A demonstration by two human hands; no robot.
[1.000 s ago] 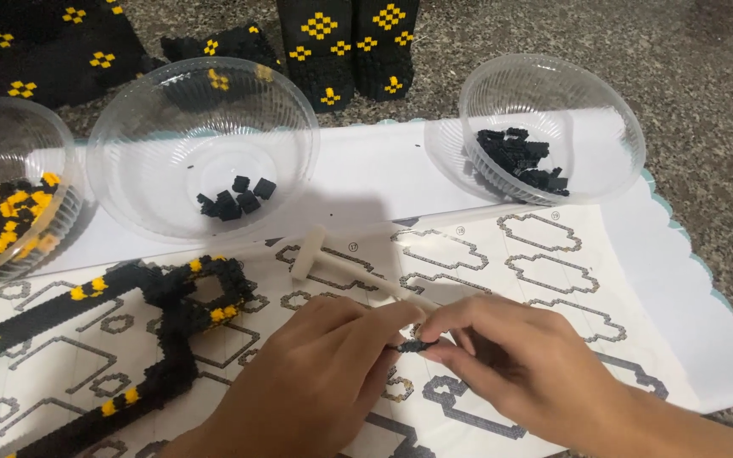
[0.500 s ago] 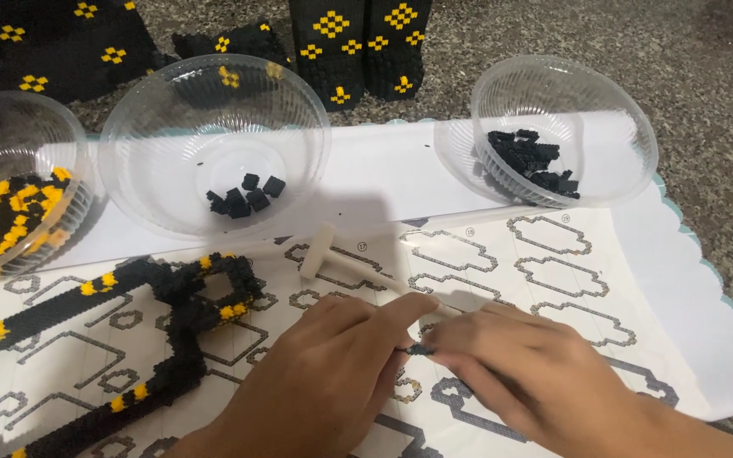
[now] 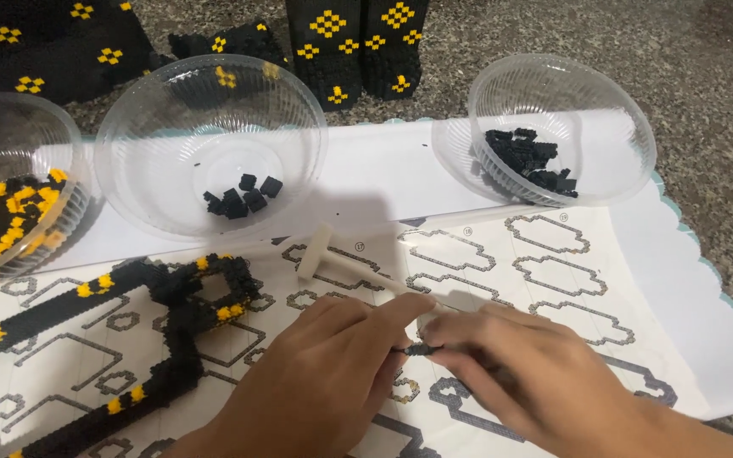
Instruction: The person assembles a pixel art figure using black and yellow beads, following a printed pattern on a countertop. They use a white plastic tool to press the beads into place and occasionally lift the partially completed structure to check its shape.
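fingers (image 3: 400,326) of your left hand (image 3: 324,382) and right hand (image 3: 536,382) pinch a small black brick piece (image 3: 420,349) together, just below the white tool (image 3: 341,265) on the instruction sheet (image 3: 553,254).

We count three clear plastic bowls in a row: a left bowl (image 3: 10,170) of mixed black and yellow bricks, too many to number, a middle bowl (image 3: 211,144) with roughly seven black bricks (image 3: 239,199), and a right bowl (image 3: 562,127) with a black heap past counting. We see one printed instruction sheet (image 3: 553,263), one white tool (image 3: 332,263), one flat black-and-yellow brick frame (image 3: 171,322), and two hands, the left hand (image 3: 316,382) and right hand (image 3: 528,373), pinching one small black piece (image 3: 420,349).
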